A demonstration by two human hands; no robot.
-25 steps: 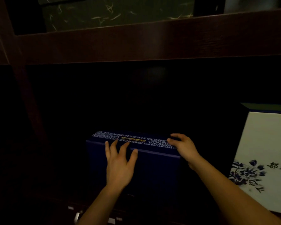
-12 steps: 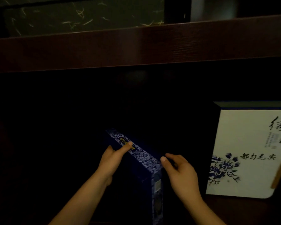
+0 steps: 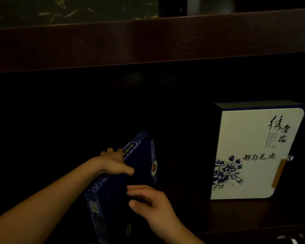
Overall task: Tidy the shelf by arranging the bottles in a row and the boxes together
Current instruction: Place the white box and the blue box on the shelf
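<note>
The left grip (image 3: 113,162) holds the dark blue box (image 3: 141,155), fingers curled over its patterned narrow edge, thumb pressed on the broad dark face. The right grip (image 3: 151,203) sits lower by the same face, fingers loosely bent; I cannot tell whether it pinches the box. The box leans tilted in the shelf (image 3: 253,215) bay. A dark gap lies between it and the upright white box (image 3: 253,155), well apart on the right. The upper board (image 3: 148,41) runs high overhead.

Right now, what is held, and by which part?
The left hand grips the dark blue box by its patterned side edge. Whether the right hand holds it cannot be told.
</note>
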